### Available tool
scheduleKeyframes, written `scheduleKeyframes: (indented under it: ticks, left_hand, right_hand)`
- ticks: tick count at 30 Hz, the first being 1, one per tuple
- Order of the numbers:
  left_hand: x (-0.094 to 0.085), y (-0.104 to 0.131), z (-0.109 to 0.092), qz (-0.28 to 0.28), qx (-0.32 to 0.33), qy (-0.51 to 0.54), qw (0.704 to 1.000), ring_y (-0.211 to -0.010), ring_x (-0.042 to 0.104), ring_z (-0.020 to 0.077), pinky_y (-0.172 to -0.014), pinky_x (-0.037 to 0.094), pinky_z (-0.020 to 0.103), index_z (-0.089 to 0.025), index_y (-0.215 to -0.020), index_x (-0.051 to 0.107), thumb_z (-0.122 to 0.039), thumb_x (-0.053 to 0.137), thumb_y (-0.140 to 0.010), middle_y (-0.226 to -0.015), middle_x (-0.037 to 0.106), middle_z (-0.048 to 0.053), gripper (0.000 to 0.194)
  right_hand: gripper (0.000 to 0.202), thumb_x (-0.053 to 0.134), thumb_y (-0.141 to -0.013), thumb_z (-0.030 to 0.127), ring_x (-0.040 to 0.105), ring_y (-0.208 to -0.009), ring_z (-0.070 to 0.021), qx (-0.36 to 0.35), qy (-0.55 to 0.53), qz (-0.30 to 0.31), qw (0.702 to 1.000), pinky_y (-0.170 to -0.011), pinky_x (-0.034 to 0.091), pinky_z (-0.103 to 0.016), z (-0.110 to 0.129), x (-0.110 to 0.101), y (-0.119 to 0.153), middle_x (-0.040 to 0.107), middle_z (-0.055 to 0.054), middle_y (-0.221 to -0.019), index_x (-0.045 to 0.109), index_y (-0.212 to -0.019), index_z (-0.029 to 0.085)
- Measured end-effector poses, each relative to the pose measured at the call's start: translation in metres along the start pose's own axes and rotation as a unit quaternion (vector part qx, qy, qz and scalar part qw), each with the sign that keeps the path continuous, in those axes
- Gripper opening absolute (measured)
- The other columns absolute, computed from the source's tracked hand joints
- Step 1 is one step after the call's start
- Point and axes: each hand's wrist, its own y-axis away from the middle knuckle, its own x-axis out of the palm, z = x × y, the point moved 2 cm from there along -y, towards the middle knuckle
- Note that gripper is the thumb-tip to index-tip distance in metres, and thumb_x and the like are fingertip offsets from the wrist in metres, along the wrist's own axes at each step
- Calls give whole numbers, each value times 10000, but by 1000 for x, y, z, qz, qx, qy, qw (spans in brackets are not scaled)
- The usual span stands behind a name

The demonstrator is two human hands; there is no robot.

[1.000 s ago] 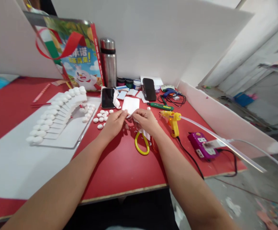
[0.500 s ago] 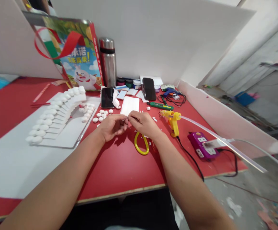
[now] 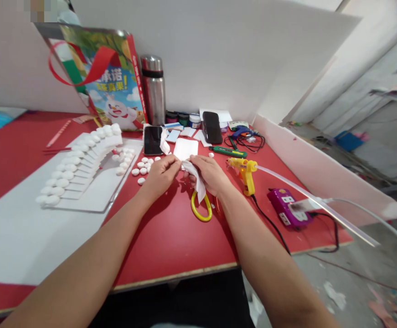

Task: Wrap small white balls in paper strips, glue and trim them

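Note:
My left hand (image 3: 161, 175) and my right hand (image 3: 209, 173) meet over the red table (image 3: 171, 241), and both pinch a thin white strip (image 3: 196, 181) that hangs down between them. A white square sheet (image 3: 186, 148) lies just beyond my fingers. Yellow-handled scissors (image 3: 201, 207) lie under my right wrist. Small white pebbles (image 3: 144, 166) are scattered to the left of my left hand.
A white board (image 3: 82, 182) carries fanned strips tipped with white pebbles (image 3: 73, 161). A yellow glue gun (image 3: 246, 173) and purple power strip (image 3: 285, 207) lie at the right. Two phones (image 3: 153, 139), a steel flask (image 3: 153, 89), a gift bag (image 3: 111, 84) and a green cutter (image 3: 228, 151) stand behind.
The white strip now hangs free between my hands, peeled away longer than before. My hands have stayed close together near the white sheet.

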Motion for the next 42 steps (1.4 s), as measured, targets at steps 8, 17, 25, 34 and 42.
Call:
scheduleKeyframes:
  ticks: [8,17,25,34,42]
  left_hand:
    - [4,2,-1,2,-4,17,1000,-547,401,120,-551,307,281,-197,-717,518,-356,518,-954,-577,455,-41,284]
    - [6,2,1,5,-38,79,996,-490,420,108,-501,317,263,-198,-726,540,-346,531,-938,-549,480,-43,259]
    - [6,0,7,-2,-58,97,994,-472,399,105,-480,299,262,-199,-738,548,-346,537,-930,-567,482,-40,243]
    - [3,3,-2,-2,122,-178,976,-706,507,154,-667,355,300,-186,-770,532,-300,441,-1010,-759,562,14,281]
    - [1,3,-8,-14,179,-448,876,-721,570,189,-592,272,335,-172,-872,607,-250,417,-1022,-944,662,72,255]
  right_hand:
    - [293,741,-833,388,371,-415,-44,54,-118,22,991,-397,302,-179,-1,0,-2,587,29,-590,560,-752,171]
    - [261,802,-762,325,425,-443,-48,34,-103,-2,994,-392,337,-176,-2,-3,-3,639,14,-627,600,-757,161]
    - [256,787,-745,343,530,-455,-71,-40,0,-19,999,-386,401,-177,0,-2,0,695,2,-658,617,-810,164]
    - [121,708,-696,219,461,-384,-46,-96,14,-65,993,-392,342,-167,0,0,-1,635,31,-508,604,-676,160]
    - [105,707,-714,233,541,-422,-79,-81,26,-72,994,-411,423,-185,1,3,3,694,-1,-590,628,-693,167]
